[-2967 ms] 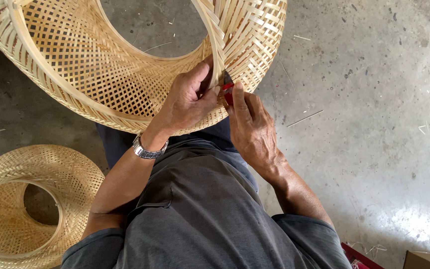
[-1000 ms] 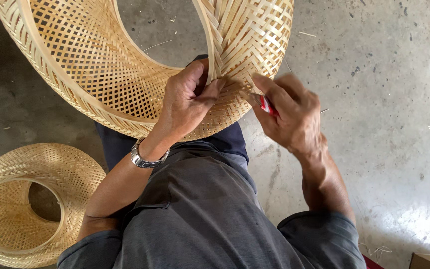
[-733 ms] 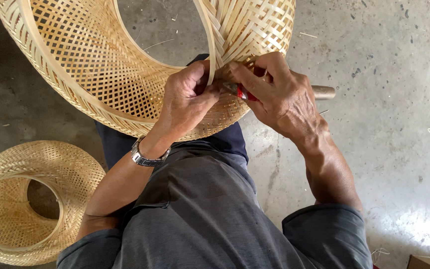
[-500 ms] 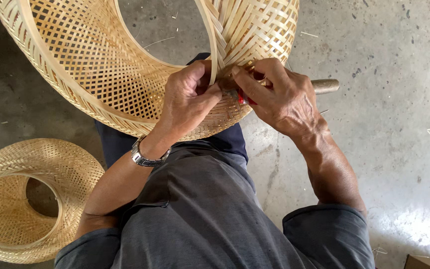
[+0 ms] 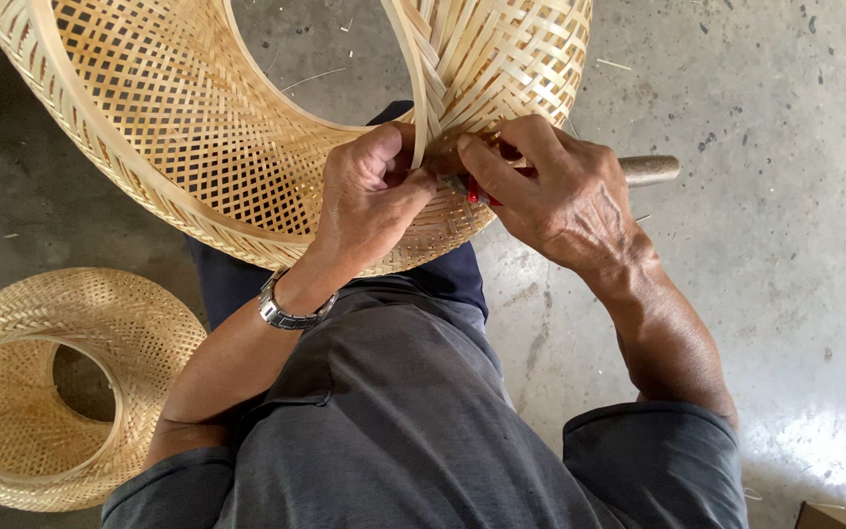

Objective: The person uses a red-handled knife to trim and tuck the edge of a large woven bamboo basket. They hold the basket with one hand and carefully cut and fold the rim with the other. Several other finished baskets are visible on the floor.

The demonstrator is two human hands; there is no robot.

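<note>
A large woven bamboo ring-shaped basket rests tilted over my lap. My left hand grips its lower rim, thumb pressed on an upright bamboo strip. Right beside it, my right hand is closed around a tool with a wooden handle and a red part near the blade. The tool's tip sits against the weave where the strip meets the rim, hidden by my fingers.
A second, smaller woven bamboo ring lies on the concrete floor at the lower left. Thin bamboo slivers are scattered on the floor. A cardboard corner shows at the bottom right.
My right hand has moved left from beside the basket back to the rim, bringing the tool against the weave next to my left hand. The left hand has stayed on the rim.
</note>
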